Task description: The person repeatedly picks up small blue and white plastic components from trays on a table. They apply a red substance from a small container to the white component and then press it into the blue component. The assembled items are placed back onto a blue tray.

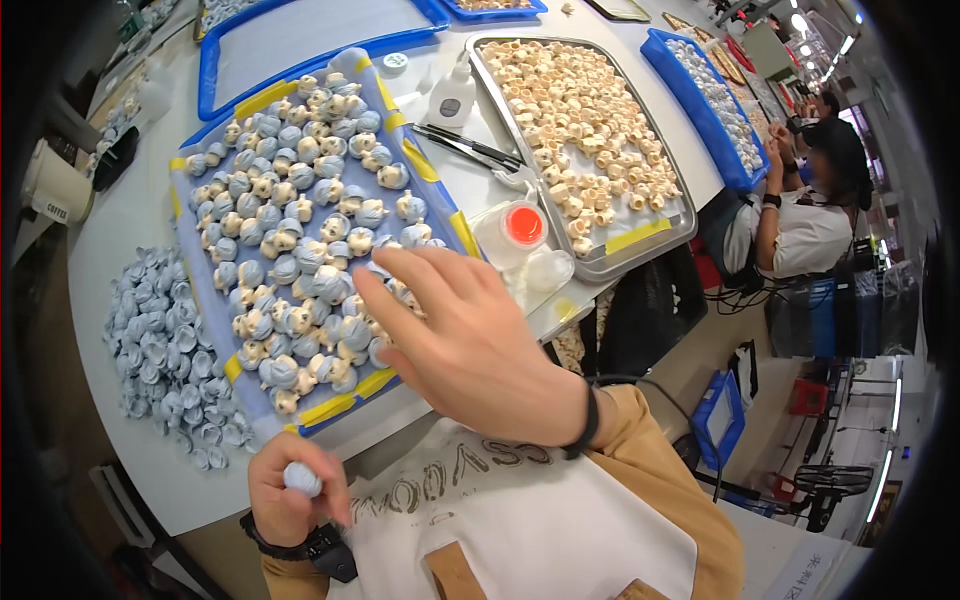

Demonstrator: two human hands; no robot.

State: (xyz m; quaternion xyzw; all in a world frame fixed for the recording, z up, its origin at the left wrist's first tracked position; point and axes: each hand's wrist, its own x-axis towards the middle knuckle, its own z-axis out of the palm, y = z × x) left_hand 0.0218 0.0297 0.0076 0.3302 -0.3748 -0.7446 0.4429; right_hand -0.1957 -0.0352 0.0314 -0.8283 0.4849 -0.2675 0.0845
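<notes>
My left hand [285,495], low in front of the apron, is closed round a small pale-blue ribbed piece [302,480] shaped like a cap. My right hand [465,345] reaches over the near right part of a blue-lined tray [428,195], its fingers stretched out and apart. Small cream doll heads with pale-blue caps [330,285] fill that tray, and the right fingertips are close above some of them. Whether they touch one cannot be made out. Left of the tray lies a heap of loose pale-blue cap pieces [160,340].
A metal tray [640,258] of cream hollow pieces stands to the right. Between the trays are a white pump bottle [453,100], dark tweezers [470,148] and a red-topped jar [525,225]. A blue tray [742,178] lies farther right; another person [810,225] sits beyond.
</notes>
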